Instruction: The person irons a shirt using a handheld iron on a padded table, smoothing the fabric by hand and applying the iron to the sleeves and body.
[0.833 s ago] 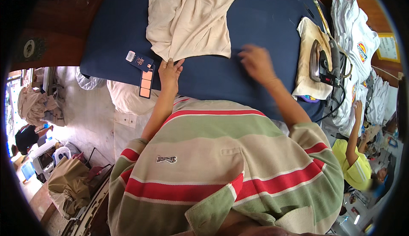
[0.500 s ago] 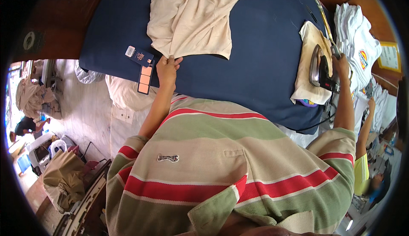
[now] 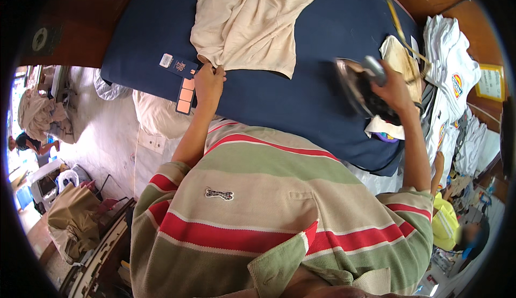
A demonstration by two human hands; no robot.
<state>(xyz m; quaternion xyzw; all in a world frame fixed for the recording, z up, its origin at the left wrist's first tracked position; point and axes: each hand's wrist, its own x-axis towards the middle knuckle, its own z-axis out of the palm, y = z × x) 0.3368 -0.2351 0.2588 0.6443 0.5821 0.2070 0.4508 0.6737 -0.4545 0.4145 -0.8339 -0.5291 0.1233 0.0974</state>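
The cream garment (image 3: pixel 247 32) lies rumpled on the dark blue tabletop (image 3: pixel 328 24), in front of the person and toward the far edge, its hem facing the person's body; folds run up through the cloth. The left hand (image 3: pixel 209 85) is at the hem's left corner, fingers bent over the edge and touching the fabric; I cannot tell whether the grip there pinches the corner or only presses it down.

What has just changed is the iron (image 3: pixel 356 85): a moment ago it stood on the stained cream pad (image 3: pixel 396 51), and now it is off to the pad's left, blurred by motion; that puts it nearer the garment but well apart from it, so by my reading no pressing is under way. The right hand (image 3: pixel 395 91) has its grip clamped round the iron's handle; the iron looks tilted, and the blur hides whether any edge meets the tabletop.

The right forearm rises from the lower right, bent inward at the wrist; the left forearm reaches nearly straight up from the lower edge, holding the same place as before.

Beside the left hand lie a navy tag (image 3: pixel 180 65) and a peach-panelled card (image 3: pixel 186 95); white shirts (image 3: pixel 449 56) hang in a heap beyond the pad; a co-worker in yellow (image 3: pixel 445 220) is farther right.
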